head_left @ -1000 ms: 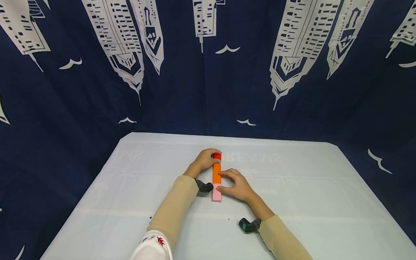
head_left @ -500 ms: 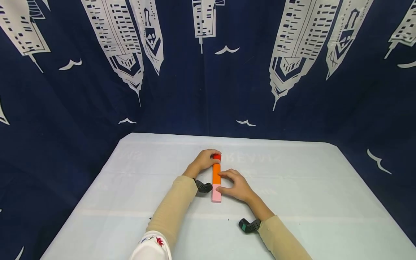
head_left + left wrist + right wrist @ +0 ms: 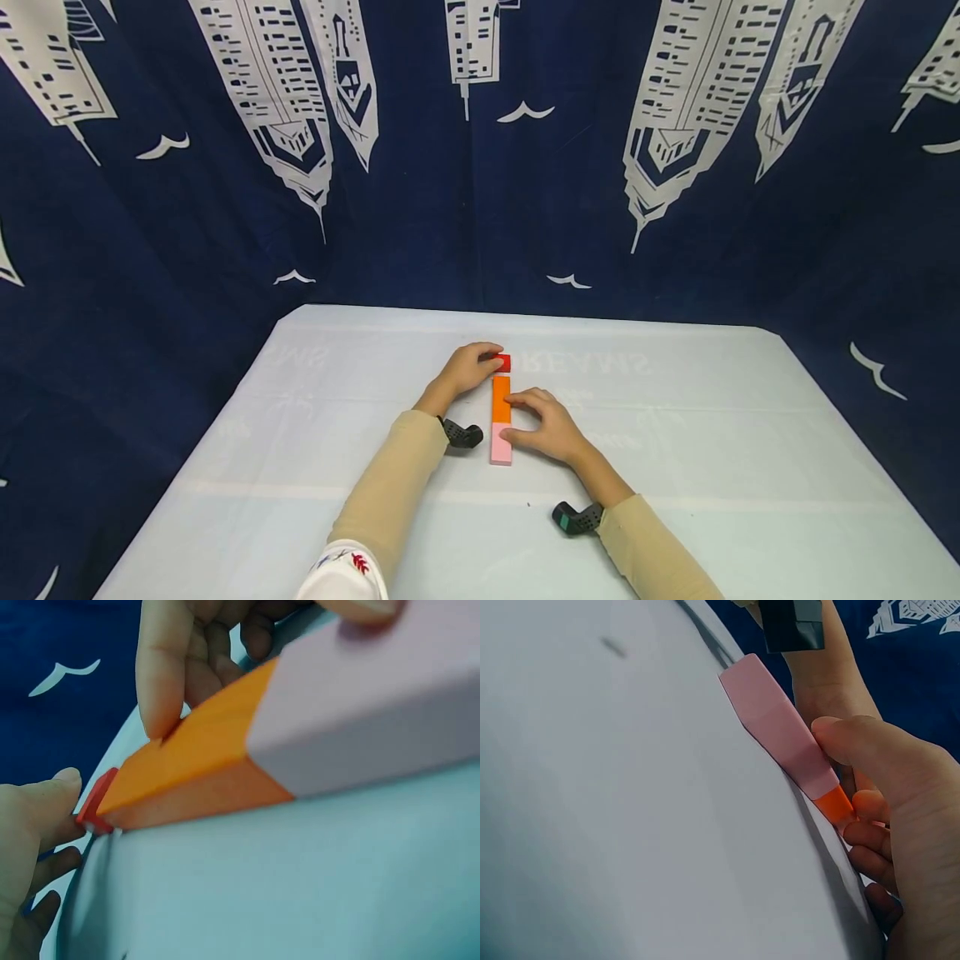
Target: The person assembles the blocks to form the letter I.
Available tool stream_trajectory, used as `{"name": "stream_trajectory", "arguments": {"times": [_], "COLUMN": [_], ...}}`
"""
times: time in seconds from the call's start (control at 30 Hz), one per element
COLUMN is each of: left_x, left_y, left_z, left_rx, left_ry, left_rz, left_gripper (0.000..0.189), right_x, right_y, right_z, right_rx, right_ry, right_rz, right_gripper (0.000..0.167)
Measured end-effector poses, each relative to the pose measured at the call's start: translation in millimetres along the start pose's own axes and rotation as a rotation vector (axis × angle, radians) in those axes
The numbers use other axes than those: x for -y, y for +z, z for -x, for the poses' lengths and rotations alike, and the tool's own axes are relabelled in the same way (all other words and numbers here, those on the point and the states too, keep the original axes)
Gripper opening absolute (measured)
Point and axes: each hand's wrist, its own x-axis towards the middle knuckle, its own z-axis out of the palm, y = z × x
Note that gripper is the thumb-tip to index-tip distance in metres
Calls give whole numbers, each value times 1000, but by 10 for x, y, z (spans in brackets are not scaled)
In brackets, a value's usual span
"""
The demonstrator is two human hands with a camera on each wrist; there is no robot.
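In the head view, a pink block (image 3: 501, 445) and an orange block (image 3: 501, 398) lie end to end in a row pointing away from me. A short red block (image 3: 505, 363) sits at the far end, a narrow gap from the orange one. My left hand (image 3: 468, 369) has its thumb and index finger at the red block's left end, pinching it. Seen from the left wrist, the red block (image 3: 96, 802) stands tilted against the fingertips. My right hand (image 3: 550, 429) rests its thumb on the pink block (image 3: 787, 735) and its index finger on the orange block (image 3: 191, 776).
A white table (image 3: 712, 433) carries the row. Behind it hangs a dark blue cloth (image 3: 480, 217) printed with pale buildings and birds. Black wrist devices are strapped to the left (image 3: 462, 434) and right (image 3: 577, 519) wrists.
My left hand has shifted slightly left, and more of the red block shows. A gap has appeared between the red and orange blocks. My right hand has stayed put.
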Motion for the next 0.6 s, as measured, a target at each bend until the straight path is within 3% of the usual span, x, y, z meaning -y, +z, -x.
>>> {"name": "stream_trajectory", "arguments": {"times": [0.33, 0.6], "left_x": [133, 247], "left_y": [-113, -265], "left_z": [172, 403], "left_rx": [-60, -90], "left_ry": [-5, 28], "left_rz": [-21, -67], "left_gripper": [37, 36], "right_x": [7, -5], "right_y": [-76, -310], "right_z": [-5, 57], "right_rx": [22, 11], "right_ry": [90, 147], "right_rz": [-65, -98], "right_gripper": [54, 57]}}
